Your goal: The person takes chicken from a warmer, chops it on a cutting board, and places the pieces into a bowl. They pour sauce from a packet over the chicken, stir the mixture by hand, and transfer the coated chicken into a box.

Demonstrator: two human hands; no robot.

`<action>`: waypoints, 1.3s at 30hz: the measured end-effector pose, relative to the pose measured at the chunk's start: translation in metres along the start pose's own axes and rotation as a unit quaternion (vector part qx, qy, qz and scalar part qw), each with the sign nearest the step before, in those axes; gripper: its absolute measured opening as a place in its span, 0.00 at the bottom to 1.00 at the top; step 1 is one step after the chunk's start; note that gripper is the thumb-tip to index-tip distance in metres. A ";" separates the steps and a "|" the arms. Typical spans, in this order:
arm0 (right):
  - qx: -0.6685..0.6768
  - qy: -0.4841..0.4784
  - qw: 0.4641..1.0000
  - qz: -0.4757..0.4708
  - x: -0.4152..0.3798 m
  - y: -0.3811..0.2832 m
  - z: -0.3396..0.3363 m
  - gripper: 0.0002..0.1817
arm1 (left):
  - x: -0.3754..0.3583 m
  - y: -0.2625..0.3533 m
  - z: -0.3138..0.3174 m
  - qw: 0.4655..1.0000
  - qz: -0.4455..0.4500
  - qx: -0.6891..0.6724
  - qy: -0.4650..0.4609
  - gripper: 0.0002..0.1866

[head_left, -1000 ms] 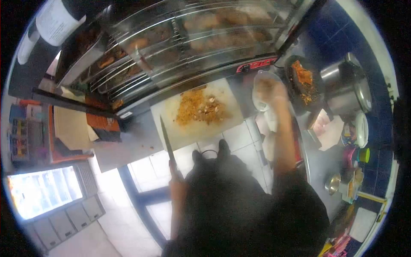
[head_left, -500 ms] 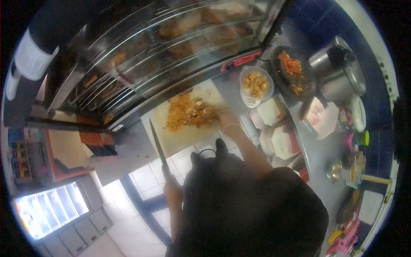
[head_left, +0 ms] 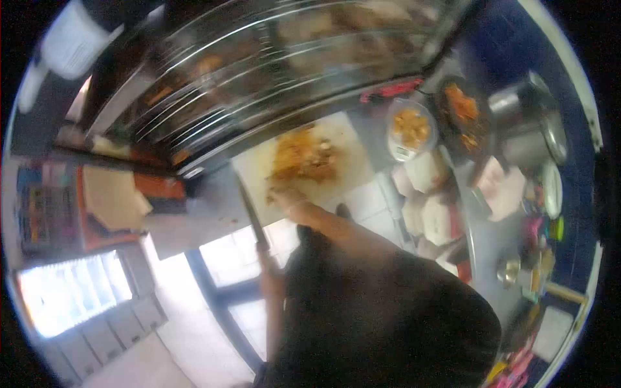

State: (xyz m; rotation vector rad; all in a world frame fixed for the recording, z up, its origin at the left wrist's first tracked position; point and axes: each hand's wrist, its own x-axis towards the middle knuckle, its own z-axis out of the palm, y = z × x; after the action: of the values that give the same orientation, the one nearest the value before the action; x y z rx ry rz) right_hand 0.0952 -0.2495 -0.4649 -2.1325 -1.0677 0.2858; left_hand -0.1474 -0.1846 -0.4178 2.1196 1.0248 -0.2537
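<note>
A long knife (head_left: 251, 210) is in my left hand (head_left: 270, 275), which is closed around its handle; the blade points up and away along the left edge of the white cutting board (head_left: 352, 145). Chopped orange-brown food (head_left: 305, 155) lies in a loose heap on the board. My right hand (head_left: 290, 199) reaches across to the board's near left part, at the lower edge of the heap. Motion smears its fingers, so I cannot make out whether they hold anything.
Behind the board stands a glass display case (head_left: 278, 61) with shelves of food. To the right are a scale with a tub of yellowish pieces (head_left: 411, 128), a dark stone dish (head_left: 462, 116), a metal pot (head_left: 527, 119) and open white boxes (head_left: 436, 216). Papers (head_left: 113, 197) lie left.
My right hand has moved left from the heap's right side to its near left side. The heap looks pushed together. My left hand still holds the knife, and the view has shifted.
</note>
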 end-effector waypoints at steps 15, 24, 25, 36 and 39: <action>0.188 0.036 0.975 0.110 -0.007 0.001 0.001 0.23 | -0.016 0.052 -0.045 0.992 0.044 0.039 -0.110 0.32; 0.617 -0.018 0.764 0.188 0.008 -0.011 0.002 0.23 | 0.004 0.074 -0.044 0.994 0.044 0.052 -0.086 0.33; 0.586 0.036 0.794 0.157 0.011 -0.012 0.008 0.18 | 0.009 0.070 -0.042 0.994 0.050 0.054 -0.084 0.33; -0.041 -0.054 0.994 0.084 0.028 -0.033 0.011 0.18 | -0.051 0.027 -0.068 0.998 0.029 0.009 -0.058 0.29; -0.020 -0.105 0.984 0.144 0.039 0.002 0.050 0.16 | -0.036 0.015 -0.062 0.998 0.039 0.048 -0.008 0.29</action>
State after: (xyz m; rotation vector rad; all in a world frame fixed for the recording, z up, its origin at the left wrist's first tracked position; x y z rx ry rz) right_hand 0.0968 -0.1955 -0.4975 -2.3312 -0.8813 0.6429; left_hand -0.1682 -0.1682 -0.3496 2.2348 0.9360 -0.2872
